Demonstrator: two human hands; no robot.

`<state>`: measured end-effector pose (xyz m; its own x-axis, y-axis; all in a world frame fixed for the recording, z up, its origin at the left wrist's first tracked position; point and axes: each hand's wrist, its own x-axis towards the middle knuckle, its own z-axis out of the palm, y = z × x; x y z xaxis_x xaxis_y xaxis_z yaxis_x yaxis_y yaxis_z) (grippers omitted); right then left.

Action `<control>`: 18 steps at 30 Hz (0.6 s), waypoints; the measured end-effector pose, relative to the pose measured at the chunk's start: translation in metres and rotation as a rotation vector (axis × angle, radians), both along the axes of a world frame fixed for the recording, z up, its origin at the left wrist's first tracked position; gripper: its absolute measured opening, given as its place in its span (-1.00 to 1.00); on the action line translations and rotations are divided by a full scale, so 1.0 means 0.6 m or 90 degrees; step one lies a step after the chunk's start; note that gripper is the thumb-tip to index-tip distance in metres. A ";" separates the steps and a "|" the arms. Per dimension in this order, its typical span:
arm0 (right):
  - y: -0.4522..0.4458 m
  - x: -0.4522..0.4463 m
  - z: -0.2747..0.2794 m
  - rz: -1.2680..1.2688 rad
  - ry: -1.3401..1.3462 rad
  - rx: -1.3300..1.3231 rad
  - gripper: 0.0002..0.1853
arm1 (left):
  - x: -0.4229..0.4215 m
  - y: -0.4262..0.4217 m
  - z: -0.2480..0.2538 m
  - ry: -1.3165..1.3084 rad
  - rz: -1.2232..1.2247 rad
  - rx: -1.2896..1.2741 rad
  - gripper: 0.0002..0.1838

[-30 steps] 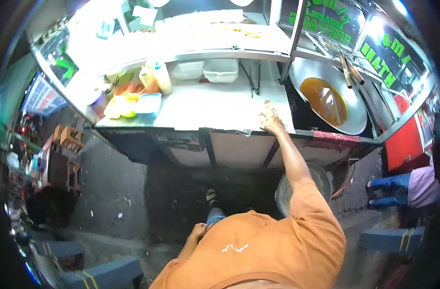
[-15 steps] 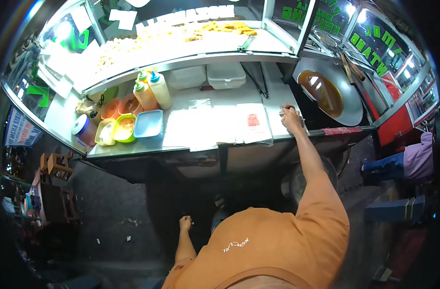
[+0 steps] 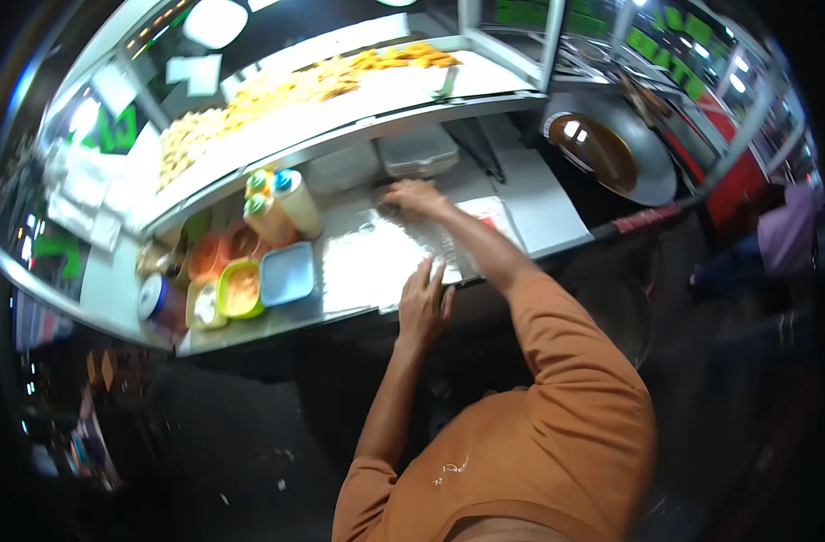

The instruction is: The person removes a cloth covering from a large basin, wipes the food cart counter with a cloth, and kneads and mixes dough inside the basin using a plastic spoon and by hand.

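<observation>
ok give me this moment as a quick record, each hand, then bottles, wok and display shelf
left hand: fingers extended, near the front edge of the white sheets; contact unclear
right hand: reaching over the counter, in front of the foam boxes; grip blurred
bottles: squeeze bottles upright, behind the blue container
wok: right of the counter, holding brown liquid
display shelf: golden pieces spread along it, above the counter
</observation>
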<state>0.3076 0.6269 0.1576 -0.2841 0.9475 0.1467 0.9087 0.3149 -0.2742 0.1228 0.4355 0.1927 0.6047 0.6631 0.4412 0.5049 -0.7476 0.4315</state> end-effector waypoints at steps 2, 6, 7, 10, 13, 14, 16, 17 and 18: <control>0.002 0.003 -0.022 -0.091 0.035 -0.136 -0.58 | 0.033 0.040 -0.046 0.141 0.002 -0.053 -0.41; -0.021 0.083 0.003 -0.154 0.133 -0.162 -0.51 | 0.066 0.047 -0.051 0.271 0.032 -0.104 -0.33; -0.027 0.099 -0.001 -0.148 0.163 -0.188 -0.51 | 0.060 0.040 -0.054 0.289 0.052 -0.096 -0.32; -0.047 0.165 0.000 -0.143 0.198 -0.211 -0.57 | 0.069 0.045 -0.043 0.327 0.068 -0.130 -0.27; -0.047 0.216 -0.018 -0.107 0.236 -0.239 -0.59 | 0.082 0.046 -0.014 0.368 0.121 -0.212 -0.20; -0.050 0.224 -0.018 -0.120 0.245 -0.221 -0.57 | 0.099 0.043 0.008 0.384 0.145 -0.256 -0.19; -0.055 0.237 -0.019 -0.121 0.250 -0.217 -0.57 | 0.146 0.025 0.039 0.414 0.173 -0.285 -0.17; -0.055 0.248 -0.013 -0.131 0.252 -0.211 -0.57 | 0.172 0.012 0.031 0.369 0.128 -0.168 -0.18; -0.060 0.253 -0.003 -0.148 0.258 -0.221 -0.56 | 0.196 -0.009 0.013 0.320 0.080 -0.054 -0.18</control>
